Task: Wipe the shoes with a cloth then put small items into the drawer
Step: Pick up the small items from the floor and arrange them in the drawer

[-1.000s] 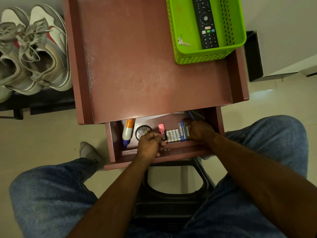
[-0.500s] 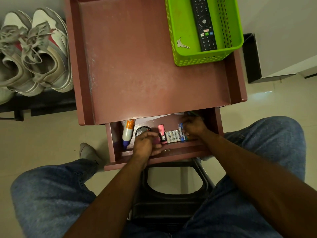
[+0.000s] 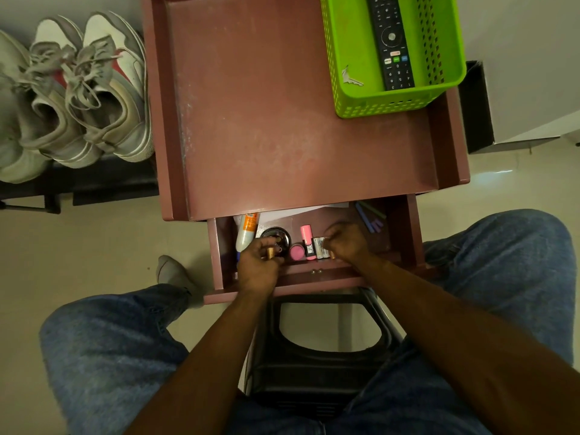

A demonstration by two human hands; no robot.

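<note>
Drawer (image 3: 405,233) stands open; left hand (image 3: 258,265) pinches a small battery (image 3: 270,252), right hand (image 3: 345,243) curls over more batteries (image 3: 320,247) (grip unclear).

Basket (image 3: 389,103) on table (image 3: 282,127), shoes (image 3: 78,95) left

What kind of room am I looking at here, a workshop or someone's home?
Most likely a home, perhaps an entryway or bedroom corner. Worn white sneakers sit on a low dark rack, a black TV remote lies in a green plastic basket, and a reddish-brown side table's open drawer holds household odds and ends.
</note>
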